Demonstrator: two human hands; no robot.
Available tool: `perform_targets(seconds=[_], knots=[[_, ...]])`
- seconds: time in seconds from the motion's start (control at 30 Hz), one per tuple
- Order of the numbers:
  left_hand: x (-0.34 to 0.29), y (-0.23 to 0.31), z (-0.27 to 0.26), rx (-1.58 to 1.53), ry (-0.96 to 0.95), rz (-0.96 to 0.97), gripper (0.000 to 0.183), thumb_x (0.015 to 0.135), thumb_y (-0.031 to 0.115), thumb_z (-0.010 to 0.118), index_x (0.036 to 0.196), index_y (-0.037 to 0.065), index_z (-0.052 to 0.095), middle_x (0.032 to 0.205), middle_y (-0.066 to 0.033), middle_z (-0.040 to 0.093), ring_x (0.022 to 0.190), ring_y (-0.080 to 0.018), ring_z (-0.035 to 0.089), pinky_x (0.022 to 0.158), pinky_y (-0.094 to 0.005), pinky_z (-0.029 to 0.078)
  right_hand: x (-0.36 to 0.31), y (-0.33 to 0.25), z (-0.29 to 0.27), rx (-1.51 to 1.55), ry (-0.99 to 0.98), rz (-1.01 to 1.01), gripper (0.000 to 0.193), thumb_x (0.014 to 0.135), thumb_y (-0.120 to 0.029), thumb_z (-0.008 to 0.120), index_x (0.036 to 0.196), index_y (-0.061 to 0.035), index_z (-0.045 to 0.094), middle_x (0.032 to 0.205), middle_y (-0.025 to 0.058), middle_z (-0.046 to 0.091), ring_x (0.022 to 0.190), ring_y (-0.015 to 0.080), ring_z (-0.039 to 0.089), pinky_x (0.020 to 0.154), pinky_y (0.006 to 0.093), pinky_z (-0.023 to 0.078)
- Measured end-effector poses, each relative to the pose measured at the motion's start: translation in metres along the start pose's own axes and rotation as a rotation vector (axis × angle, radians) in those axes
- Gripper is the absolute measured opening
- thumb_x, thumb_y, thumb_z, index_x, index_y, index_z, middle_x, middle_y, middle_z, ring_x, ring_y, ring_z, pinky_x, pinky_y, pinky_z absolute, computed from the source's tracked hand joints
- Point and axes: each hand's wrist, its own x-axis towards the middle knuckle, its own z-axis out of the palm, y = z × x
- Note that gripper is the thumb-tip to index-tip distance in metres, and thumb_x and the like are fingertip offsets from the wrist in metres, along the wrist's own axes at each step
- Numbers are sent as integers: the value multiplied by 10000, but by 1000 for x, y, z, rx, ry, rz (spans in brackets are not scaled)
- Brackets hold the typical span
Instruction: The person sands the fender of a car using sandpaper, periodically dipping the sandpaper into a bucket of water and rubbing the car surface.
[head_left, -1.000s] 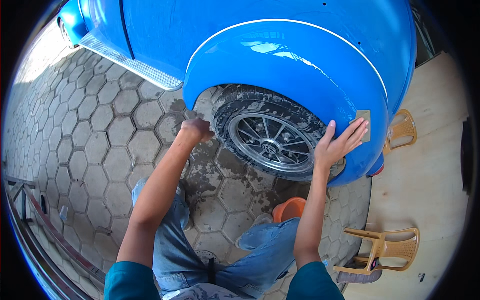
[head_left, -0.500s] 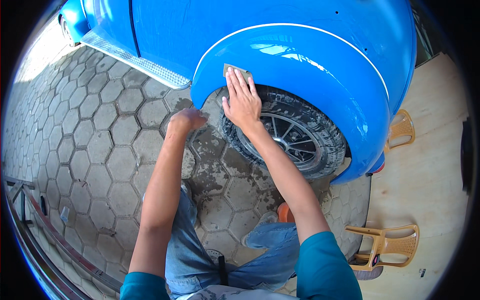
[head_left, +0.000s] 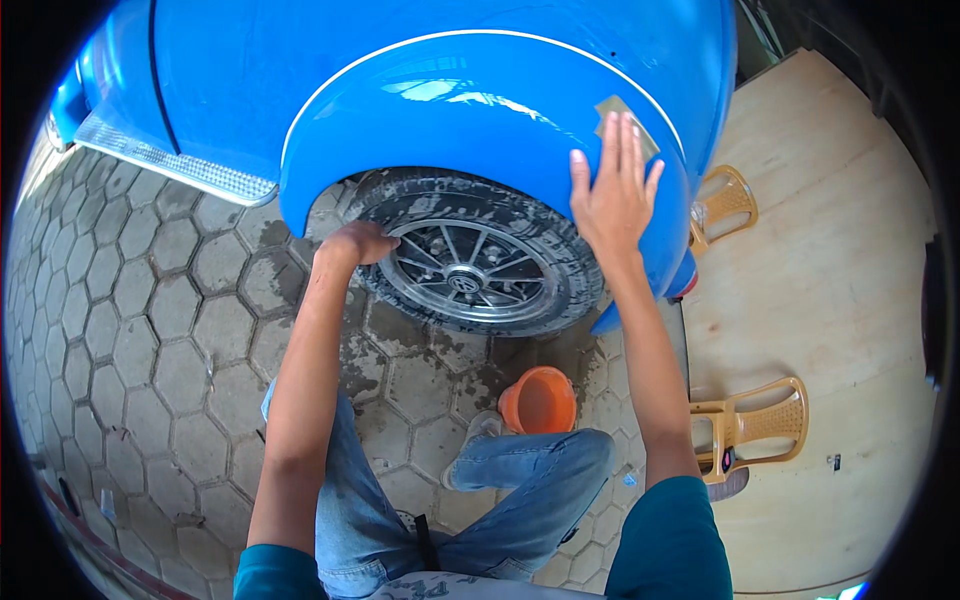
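Observation:
My right hand [head_left: 615, 200] lies with straight fingers on a tan sheet of sandpaper [head_left: 613, 104], pressing it flat against the rear part of the blue car fender [head_left: 450, 125]. The sheet sticks out past the fingertips and beside the little finger. My left hand [head_left: 360, 243] hovers by the left side of the wheel [head_left: 465, 280], in front of its tyre as I see it. Its fingers are curled inward, and the palm side is hidden. Grey smears mark the black tyre below the fender arch.
An orange bucket [head_left: 538, 402] of murky liquid stands beside my shoe. A ribbed metal running board [head_left: 172, 165] extends left along the car. To the right are a tan plastic chair [head_left: 765, 420], another chair [head_left: 728, 207] and a pale wooden board [head_left: 830, 270]. Hexagonal pavers [head_left: 180, 320] cover the ground.
My right hand has slid the sandpaper rightward along the fender, from its front edge to the rear. My left hand has shifted closer to the wheel. The view has swung right, revealing the whole bucket.

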Motion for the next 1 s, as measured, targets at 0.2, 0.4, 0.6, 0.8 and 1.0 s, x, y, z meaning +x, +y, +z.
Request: perform_targets(seconds=[0.2,0.4,0.6,0.8,1.0], knots=[[36,75,48,113,-118,212,524,929,487,440,1286,124,566,1387,-132,488,1266,-339,461,1030,-412,399,-138,205,24,649,-366,929,706,984,-550,209,1491,-58,218,1543,128,245,1424,270,222,1154,430,148],[43,111,90,188,-196,282,527,929,511,408,1285,158,569,1330,-150,538,1251,-350,477,1040,-411,390,-255,194,51,1254,-328,1359,827,959,-638,169,1507,-34,35,1592,73,33,1461,216,19,1170,358,48],[58,108,112,277,-312,406,553,924,547,424,1310,169,544,1354,-144,519,1268,-338,463,1040,-417,376,-198,199,63,968,98,920,637,1012,-494,254,1497,-81,225,1569,88,179,1450,244,131,1169,347,102],[31,51,82,256,-160,142,555,891,534,461,1263,143,589,1296,-132,572,1203,-341,527,978,-427,437,-37,118,-10,540,-135,430,523,1015,-422,307,1440,-131,390,1515,72,329,1429,269,220,1162,432,153],[13,-67,65,249,23,-78,539,861,498,473,1211,120,630,1272,-124,593,1180,-322,553,968,-431,451,36,-54,2,365,73,-75,492,965,-426,443,1367,-148,500,1454,51,427,1381,272,328,1137,497,215]])
